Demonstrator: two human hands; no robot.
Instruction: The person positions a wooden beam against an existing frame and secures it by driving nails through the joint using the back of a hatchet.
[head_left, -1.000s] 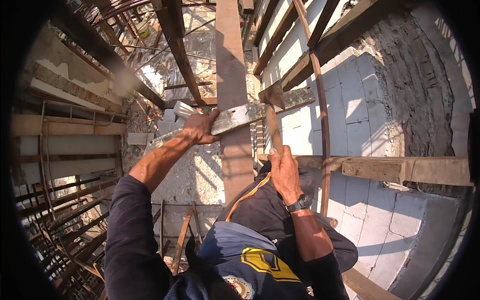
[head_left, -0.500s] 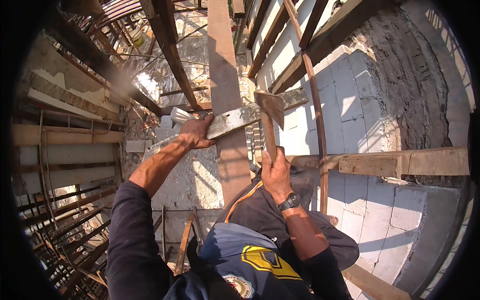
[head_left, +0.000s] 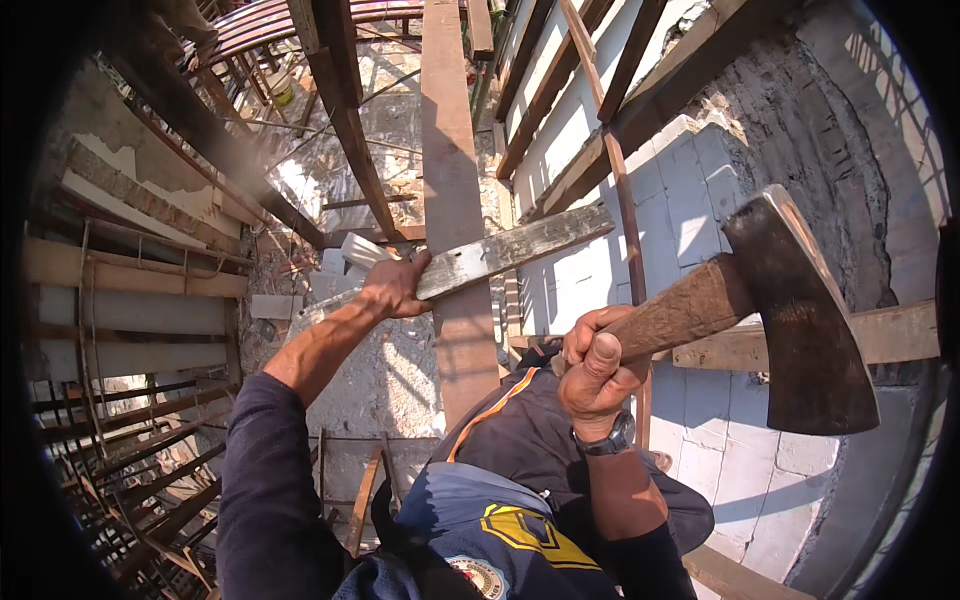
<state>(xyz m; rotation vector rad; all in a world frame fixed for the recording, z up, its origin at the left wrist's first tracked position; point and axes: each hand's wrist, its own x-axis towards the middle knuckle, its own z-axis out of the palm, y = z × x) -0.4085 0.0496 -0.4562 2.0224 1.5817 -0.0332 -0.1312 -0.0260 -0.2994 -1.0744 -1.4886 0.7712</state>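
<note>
My left hand (head_left: 395, 290) grips a weathered board (head_left: 520, 248) with patchy white paint, lying diagonally across a long brown plank (head_left: 450, 130). A short pale piece (head_left: 362, 250) sticks out just beyond that hand. My right hand (head_left: 600, 375) is closed round the wooden handle of an axe (head_left: 800, 310). The axe is raised close to the camera, right of the board, its dark head large in the view and hiding part of the beam and white blockwork behind it.
Timber beams (head_left: 348, 150) and a right-hand crossbeam (head_left: 890, 335) frame a drop to rubble (head_left: 375, 375) below. White blockwork (head_left: 680, 200) and a rough wall (head_left: 830, 150) stand at the right. Rusty bars (head_left: 120, 440) fill the lower left; a bucket (head_left: 280, 85) sits far below.
My right hand has swung the axe up toward the camera, its head moving right, off the board. My left hand still holds the board; the view has shifted slightly.
</note>
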